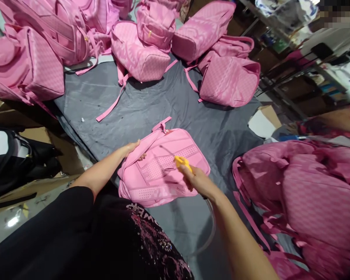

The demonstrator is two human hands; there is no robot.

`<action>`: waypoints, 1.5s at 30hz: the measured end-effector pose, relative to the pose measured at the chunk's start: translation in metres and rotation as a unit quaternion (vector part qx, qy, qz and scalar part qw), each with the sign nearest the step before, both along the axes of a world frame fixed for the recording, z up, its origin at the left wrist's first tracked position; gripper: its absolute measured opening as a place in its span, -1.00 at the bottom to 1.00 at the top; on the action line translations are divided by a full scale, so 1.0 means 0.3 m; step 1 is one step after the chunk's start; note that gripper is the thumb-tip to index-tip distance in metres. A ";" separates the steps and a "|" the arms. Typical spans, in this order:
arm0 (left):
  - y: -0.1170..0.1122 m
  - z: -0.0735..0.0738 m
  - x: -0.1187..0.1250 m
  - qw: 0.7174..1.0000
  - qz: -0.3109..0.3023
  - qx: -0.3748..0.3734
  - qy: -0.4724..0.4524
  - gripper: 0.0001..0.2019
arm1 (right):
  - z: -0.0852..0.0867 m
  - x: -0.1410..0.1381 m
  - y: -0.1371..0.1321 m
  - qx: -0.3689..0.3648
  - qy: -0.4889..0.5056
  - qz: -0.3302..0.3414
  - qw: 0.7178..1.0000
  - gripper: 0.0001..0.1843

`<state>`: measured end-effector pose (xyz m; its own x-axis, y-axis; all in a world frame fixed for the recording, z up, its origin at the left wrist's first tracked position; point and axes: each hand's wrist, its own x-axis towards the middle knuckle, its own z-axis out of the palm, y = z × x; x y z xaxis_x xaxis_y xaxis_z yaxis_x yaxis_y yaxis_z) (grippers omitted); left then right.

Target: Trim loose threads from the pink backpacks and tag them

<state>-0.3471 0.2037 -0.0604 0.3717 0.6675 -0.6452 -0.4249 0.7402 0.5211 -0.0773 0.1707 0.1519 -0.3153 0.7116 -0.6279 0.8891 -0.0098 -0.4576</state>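
Pink backpack (163,182), one, lying strap side up on the grey table cover (181,103), directly before the person. Left hand (132,150): curled around the shoulder strap (147,144) at the bag's left edge. Right hand (196,179): closed about a yellow air gun (182,161), slim nozzle angled over the perforated back panel; hose (212,229) trailing below the wrist. Handling advice: best keep the strap drawn aside, the panel flat, the nozzle tip just off the fabric and the hose unsnagged.
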 end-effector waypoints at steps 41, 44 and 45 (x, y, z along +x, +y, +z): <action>-0.395 0.120 0.439 0.957 -0.058 0.114 0.260 -0.45 | 0.125 0.469 -0.308 0.094 -0.054 -0.148 0.983 -0.42; -0.381 0.126 0.468 0.965 -0.041 0.064 0.250 -0.44 | 0.111 0.444 -0.384 -0.100 0.027 -0.026 0.994 -0.37; -0.391 0.129 0.487 0.959 -0.035 0.081 0.268 -0.47 | 0.102 0.435 -0.398 -0.131 0.030 0.005 0.991 -0.37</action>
